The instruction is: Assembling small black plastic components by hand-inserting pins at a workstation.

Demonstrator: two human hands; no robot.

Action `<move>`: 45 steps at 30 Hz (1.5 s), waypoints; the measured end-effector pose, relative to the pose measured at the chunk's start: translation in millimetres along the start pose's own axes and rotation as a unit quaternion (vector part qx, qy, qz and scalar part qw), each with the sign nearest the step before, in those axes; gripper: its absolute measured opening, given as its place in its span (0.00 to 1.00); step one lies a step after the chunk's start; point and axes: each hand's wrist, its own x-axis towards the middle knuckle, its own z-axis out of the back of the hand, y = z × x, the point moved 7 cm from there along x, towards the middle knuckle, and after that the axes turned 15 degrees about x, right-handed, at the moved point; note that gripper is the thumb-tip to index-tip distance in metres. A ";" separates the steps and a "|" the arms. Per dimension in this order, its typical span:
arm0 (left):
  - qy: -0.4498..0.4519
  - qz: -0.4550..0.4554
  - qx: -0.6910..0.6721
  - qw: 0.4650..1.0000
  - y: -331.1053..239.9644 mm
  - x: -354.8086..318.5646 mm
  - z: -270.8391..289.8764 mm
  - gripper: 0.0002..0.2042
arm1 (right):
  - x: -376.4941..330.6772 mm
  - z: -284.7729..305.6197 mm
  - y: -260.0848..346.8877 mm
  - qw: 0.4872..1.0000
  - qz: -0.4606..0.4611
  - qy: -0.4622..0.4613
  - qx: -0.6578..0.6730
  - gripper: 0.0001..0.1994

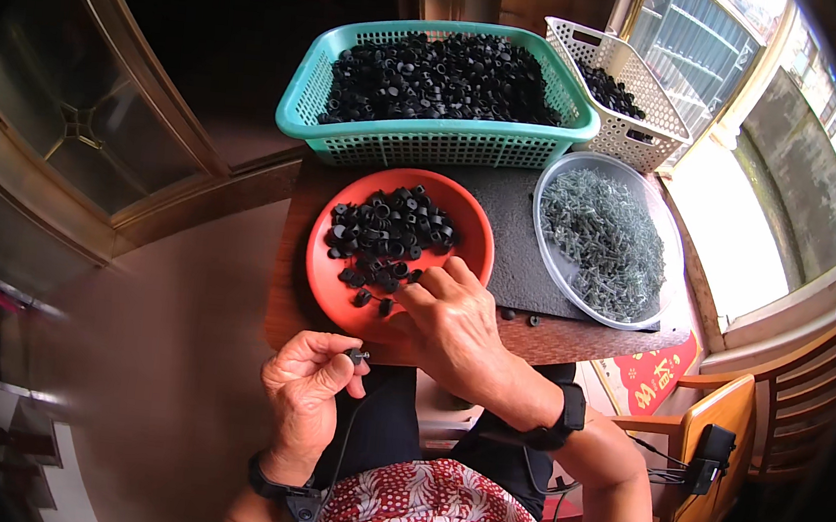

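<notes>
Between the thumb and fingers of my left hand (308, 381) is a small black cap (357, 356), a short metal screw end sticking out of its right side. It is held in front of the table's near edge. My right hand (453, 319) reaches over the near right part of a round red plastic bowl (483, 229), fingers curled downward and drawn together. Whether a piece sits between its fingertips is hidden. Many loose black caps (391, 224) lie heaped in the bowl, with a few strays near my right fingers.
Behind the bowl stands a teal basket (429, 135) full of black caps. A white basket (662, 108) holds more. Right of the bowl, a clear round tub (548, 257) of screws rests on a dark mat (512, 210). A wooden chair (722, 427) stands at the right.
</notes>
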 end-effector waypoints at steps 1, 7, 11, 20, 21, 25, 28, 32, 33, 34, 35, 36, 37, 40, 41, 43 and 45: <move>-0.003 0.000 -0.003 1.000 -0.7 -0.8 3.1 0.11 | 3.7 -4.1 -0.7 1.000 0.002 0.001 0.002 0.08; -0.008 -0.004 -0.008 1.000 -1.8 1.3 7.8 0.11 | 12.1 -35.0 -9.3 0.988 -0.022 0.120 -0.095 0.07; -0.010 -0.005 -0.011 1.000 -3.8 4.9 4.8 0.11 | 10.3 -24.7 -6.8 0.996 -0.010 0.071 -0.058 0.06; 0.019 -0.016 -0.038 0.999 -10.3 6.9 -16.3 0.11 | -17.2 30.9 14.3 0.955 -0.061 -0.052 0.285 0.14; 0.020 -0.022 -0.034 0.999 -14.3 5.8 -21.7 0.11 | -24.3 32.7 10.2 0.936 -0.095 -0.068 0.332 0.15; 0.026 -0.032 -0.008 0.999 -21.2 0.5 -42.0 0.11 | -41.6 37.5 11.0 0.908 -0.123 -0.113 0.385 0.15; 0.004 -0.031 0.045 0.999 -22.0 -6.1 -54.8 0.11 | -53.2 42.5 9.6 0.920 -0.107 -0.133 0.353 0.15; 0.031 -0.011 0.034 0.999 -13.9 -7.6 -64.5 0.11 | -64.5 49.7 7.6 0.922 -0.106 -0.160 0.336 0.12; 0.036 -0.022 0.019 0.999 -15.0 -8.0 -66.4 0.11 | -66.5 49.8 8.3 0.921 -0.106 -0.165 0.336 0.12; 0.041 -0.033 0.003 0.999 -16.0 -8.3 -68.3 0.11 | -70.9 48.6 6.4 0.898 -0.119 -0.186 0.381 0.11; 0.044 -0.033 0.006 0.998 -15.2 -8.3 -69.7 0.11 | -75.9 46.6 4.3 0.872 -0.130 -0.207 0.425 0.10; 0.046 -0.040 0.007 0.998 -14.0 -8.3 -70.6 0.11 | -82.4 39.4 -0.2 0.844 -0.155 -0.209 0.468 0.10; 0.047 -0.047 0.008 0.998 -13.7 -8.7 -71.9 0.11 | -84.6 39.0 1.3 0.843 -0.156 -0.212 0.469 0.10; 0.055 -0.035 -0.002 0.998 -10.7 -10.5 -78.5 0.10 | -94.4 34.2 -5.5 0.760 -0.207 -0.255 0.561 0.10; 0.057 -0.035 0.000 0.998 -9.0 -10.9 -79.8 0.10 | -97.2 33.9 -6.5 0.767 -0.215 -0.255 0.548 0.10; 0.042 -0.048 0.025 0.998 -8.5 -11.8 -79.4 0.09 | -98.7 36.0 -6.7 0.773 -0.223 -0.256 0.536 0.10; 0.039 -0.049 0.026 0.998 -8.9 -13.0 -82.7 0.10 | -98.3 40.9 -4.5 0.806 -0.229 -0.248 0.487 0.11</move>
